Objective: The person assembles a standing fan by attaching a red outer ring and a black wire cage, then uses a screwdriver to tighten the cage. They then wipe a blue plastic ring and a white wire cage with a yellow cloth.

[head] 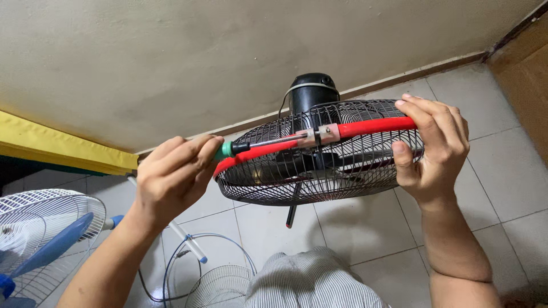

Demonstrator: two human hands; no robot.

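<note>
I hold up a black fan head (319, 171) with a wire cage, a red rim band (377, 126) and a black motor housing (311, 90) at the back. My right hand (434, 145) grips the cage's right edge, fingers over the red band. My left hand (174, 174) is closed around a screwdriver with a green and black handle (229, 149). Its metal shaft (277, 141) points right to the pale clamp (322, 136) on the band.
A white fan with blue blades (40, 239) lies at the lower left. A white wire guard (220, 288), a white tube (185, 236) and loose cable (171, 268) rest on the tiled floor. A beige wall (228, 51) rises behind, with cardboard (525, 68) at right.
</note>
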